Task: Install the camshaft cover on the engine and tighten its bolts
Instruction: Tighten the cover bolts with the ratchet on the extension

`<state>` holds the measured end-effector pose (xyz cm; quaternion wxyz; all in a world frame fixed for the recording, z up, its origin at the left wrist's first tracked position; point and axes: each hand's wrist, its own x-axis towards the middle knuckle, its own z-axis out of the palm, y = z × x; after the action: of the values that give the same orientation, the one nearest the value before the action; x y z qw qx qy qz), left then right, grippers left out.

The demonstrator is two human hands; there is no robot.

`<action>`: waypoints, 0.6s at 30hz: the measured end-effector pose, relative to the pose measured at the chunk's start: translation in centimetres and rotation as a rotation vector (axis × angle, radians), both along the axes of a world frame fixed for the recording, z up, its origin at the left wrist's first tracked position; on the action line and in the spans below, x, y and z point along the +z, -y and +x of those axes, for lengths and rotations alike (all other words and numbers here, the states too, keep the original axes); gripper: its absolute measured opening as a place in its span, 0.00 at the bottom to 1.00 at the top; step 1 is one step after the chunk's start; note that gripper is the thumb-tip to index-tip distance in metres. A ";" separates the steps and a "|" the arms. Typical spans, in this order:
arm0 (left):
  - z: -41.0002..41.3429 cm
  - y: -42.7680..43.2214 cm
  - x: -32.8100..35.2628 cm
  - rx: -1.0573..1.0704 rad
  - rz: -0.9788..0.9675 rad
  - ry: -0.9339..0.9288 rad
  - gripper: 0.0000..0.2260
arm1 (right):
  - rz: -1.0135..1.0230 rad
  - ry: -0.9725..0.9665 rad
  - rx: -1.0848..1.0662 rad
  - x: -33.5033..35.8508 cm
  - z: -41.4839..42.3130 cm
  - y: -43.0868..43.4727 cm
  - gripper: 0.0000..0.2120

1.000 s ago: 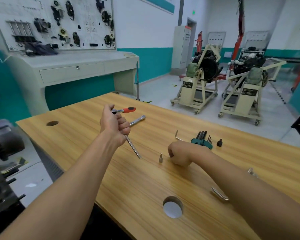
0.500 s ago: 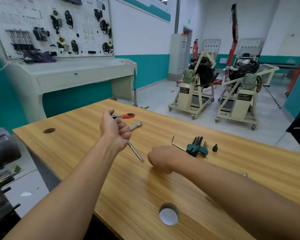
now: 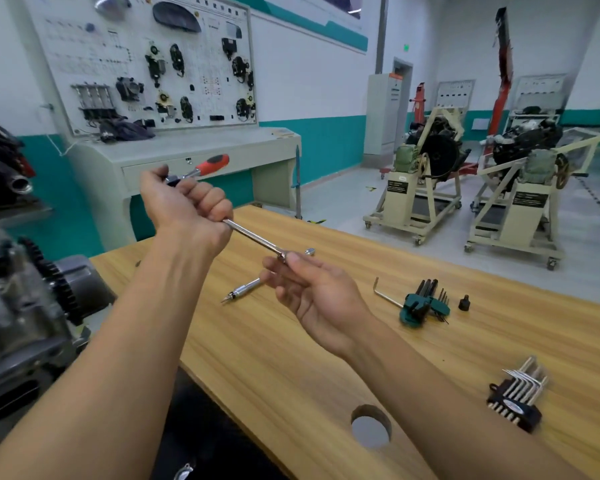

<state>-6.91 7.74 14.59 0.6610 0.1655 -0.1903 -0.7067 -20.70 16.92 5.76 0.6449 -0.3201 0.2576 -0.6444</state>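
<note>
Risk: bit is hidden, so seating is unknown; if only half-seated it prob drops en route or cams out on a bolt.
Axis: ext bar [image 3: 253,235] slants upper-left to lower-right, tip down-right, above desk [image 3: 291,375].
L hand [image 3: 184,209]: fist round ratchet [image 3: 211,165] head end.
R hand [image 3: 312,292]: thumb + fingertips pinch bar tip.
Engine [image 3: 25,306]: far left, beside desk; cover not made out.

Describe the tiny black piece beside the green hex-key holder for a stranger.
On the wooden workbench, find the green plastic holder of dark hex keys. Just right of it stands a stubby black cylinder, loose, far smaller than any tool nearby.
</note>
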 end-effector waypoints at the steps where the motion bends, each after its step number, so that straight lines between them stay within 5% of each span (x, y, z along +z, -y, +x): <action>1: 0.7 -0.4 0.4 0.013 -0.019 -0.003 0.21 | -0.020 -0.002 0.027 0.4 0.7 -0.1 0.07; 18: 13.4 -5.5 4.2 0.235 -0.219 0.061 0.19 | -0.132 0.040 0.298 3.6 11.5 -1.8 0.09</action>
<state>6.46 13.20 18.81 0.7472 0.1347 -0.2655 -0.5942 -9.23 18.73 9.35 0.7160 -0.3834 0.1516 -0.5633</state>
